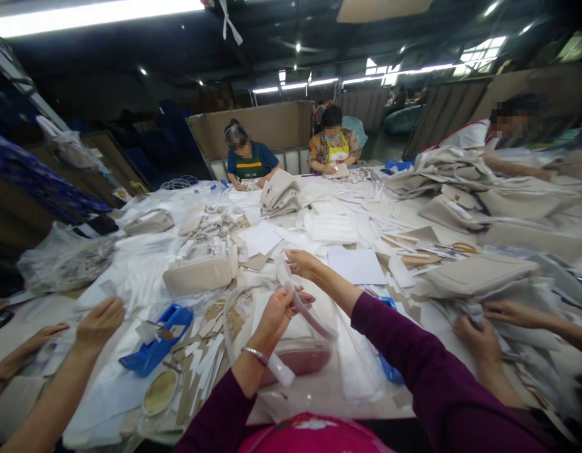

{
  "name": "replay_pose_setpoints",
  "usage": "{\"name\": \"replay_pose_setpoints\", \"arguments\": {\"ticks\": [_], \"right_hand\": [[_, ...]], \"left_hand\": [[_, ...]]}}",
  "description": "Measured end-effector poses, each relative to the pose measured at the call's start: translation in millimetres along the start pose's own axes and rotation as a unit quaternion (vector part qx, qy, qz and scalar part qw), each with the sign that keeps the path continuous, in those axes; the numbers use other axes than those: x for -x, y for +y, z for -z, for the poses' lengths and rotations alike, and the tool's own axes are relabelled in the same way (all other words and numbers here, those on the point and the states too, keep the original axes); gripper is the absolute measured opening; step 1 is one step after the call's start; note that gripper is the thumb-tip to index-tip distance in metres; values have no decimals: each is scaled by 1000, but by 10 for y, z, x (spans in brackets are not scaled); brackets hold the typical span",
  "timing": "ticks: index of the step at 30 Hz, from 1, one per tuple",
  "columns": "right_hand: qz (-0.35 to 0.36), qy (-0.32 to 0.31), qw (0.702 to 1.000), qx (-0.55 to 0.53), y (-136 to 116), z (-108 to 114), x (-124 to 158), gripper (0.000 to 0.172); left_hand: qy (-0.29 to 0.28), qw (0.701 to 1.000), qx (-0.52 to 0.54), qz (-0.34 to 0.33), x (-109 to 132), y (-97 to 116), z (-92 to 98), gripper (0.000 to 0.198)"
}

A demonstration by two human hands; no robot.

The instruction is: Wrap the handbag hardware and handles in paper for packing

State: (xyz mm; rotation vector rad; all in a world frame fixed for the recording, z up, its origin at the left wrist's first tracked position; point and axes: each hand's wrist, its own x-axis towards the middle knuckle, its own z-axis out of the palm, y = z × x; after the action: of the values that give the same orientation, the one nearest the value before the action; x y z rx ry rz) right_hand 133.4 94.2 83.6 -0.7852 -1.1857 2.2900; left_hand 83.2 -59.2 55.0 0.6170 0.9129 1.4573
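Note:
In front of me lies a dusty-pink handbag point(302, 360), partly covered by white wrapping. Its strap point(314, 322) arches up in a clear or whitish sleeve of wrap. My left hand point(277, 314), with a bangle at the wrist, is closed around that strap. Just above it, my right hand point(301, 262) pinches the upper part of the same wrapped strap, arm stretched across from the right. A rolled white piece of foam point(281, 370) hangs below my left wrist.
A blue tape dispenser point(158, 340) and a round tape roll point(161, 391) sit to the left, by paper strips point(203, 362). Beige bags point(199, 274) and stacked pieces point(479, 277) crowd the table. Co-workers' hands point(99, 321) work at both sides, and other people sit opposite.

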Motion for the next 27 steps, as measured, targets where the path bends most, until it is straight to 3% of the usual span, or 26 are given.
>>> {"name": "replay_pose_setpoints", "arguments": {"ticks": [2, 6, 9, 13, 16, 19, 21, 24, 25, 27], "right_hand": [[-23, -46, 999, 14, 124, 135, 267, 32], [-59, -214, 973, 61, 473, 380, 846, 51], [-49, -240, 963, 112, 742, 466, 1162, 51], [-19, -164, 981, 102, 945, 402, 1317, 45], [24, -96, 991, 95, 934, 287, 1292, 42], [40, -68, 988, 130, 856, 228, 1246, 41], [78, -11, 978, 195, 810, 251, 1236, 35], [162, 136, 933, 292, 789, 348, 1239, 22], [149, 154, 930, 297, 796, 382, 1232, 24], [48, 122, 960, 247, 822, 427, 1190, 38]], "left_hand": [[38, 999, 21, -7, -59, 189, 58, 17], [92, 995, 40, -27, -153, 451, 135, 9], [124, 991, 35, -39, -218, 505, 132, 9], [114, 991, 20, -62, -218, 437, 38, 18], [71, 996, -55, -3, -95, 253, -86, 34], [32, 987, -150, 45, 17, 62, -167, 38], [57, 984, -167, 18, 26, 29, -167, 39], [121, 981, -149, -39, -39, 134, -109, 40], [131, 980, -143, -52, -64, 185, -85, 41], [131, 980, -135, -69, -96, 265, -52, 43]]}}
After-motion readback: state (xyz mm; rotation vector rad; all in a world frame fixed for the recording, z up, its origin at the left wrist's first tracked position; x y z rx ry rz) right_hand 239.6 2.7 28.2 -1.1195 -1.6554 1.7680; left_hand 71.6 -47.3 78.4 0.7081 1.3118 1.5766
